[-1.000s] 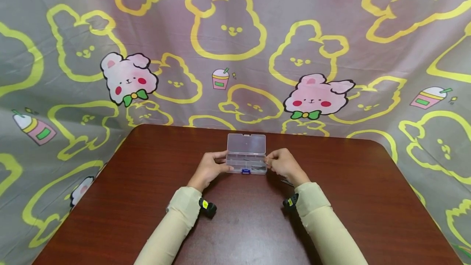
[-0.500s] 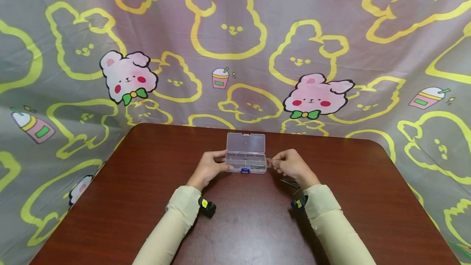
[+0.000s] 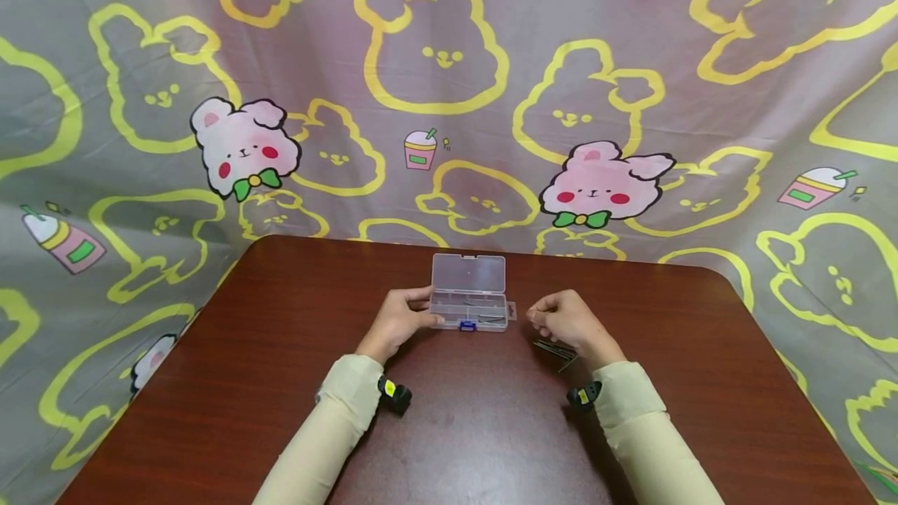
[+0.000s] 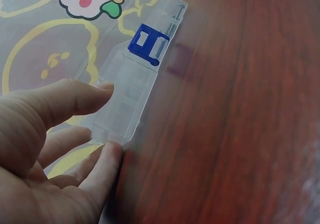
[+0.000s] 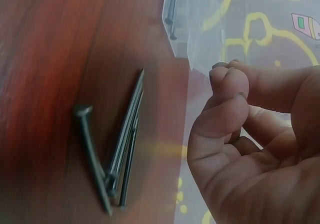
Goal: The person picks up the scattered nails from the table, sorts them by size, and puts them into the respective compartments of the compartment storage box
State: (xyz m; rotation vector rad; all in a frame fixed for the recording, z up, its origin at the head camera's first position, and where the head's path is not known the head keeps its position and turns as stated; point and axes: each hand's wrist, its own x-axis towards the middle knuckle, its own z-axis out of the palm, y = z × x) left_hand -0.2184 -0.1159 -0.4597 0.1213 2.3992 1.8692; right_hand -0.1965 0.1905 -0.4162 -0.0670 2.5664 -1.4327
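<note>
A clear plastic compartment box [image 3: 468,312] stands on the table with its lid [image 3: 468,273] raised. It has a blue latch [image 3: 468,326] at the front and a small tab [image 3: 511,311] sticking out at its right end. Inside lie thin metal nails [image 5: 172,14]. My left hand [image 3: 401,324] grips the box's left end, thumb in front and fingers behind. To the right of the box, apart from it, my right hand [image 3: 567,323] hovers with loosely curled fingers; nothing is visible between them. Several loose nails [image 5: 125,144] lie beneath it.
The dark red-brown wooden table [image 3: 295,380] has its far edge just behind the box. A patterned curtain [image 3: 316,61] hangs beyond it and round both sides. Each wrist carries a black camera [image 3: 395,393].
My right hand has moved right, off the box's end, and let go of the tab, which now sticks out. More of the loose nails show. My left hand keeps its grip.
</note>
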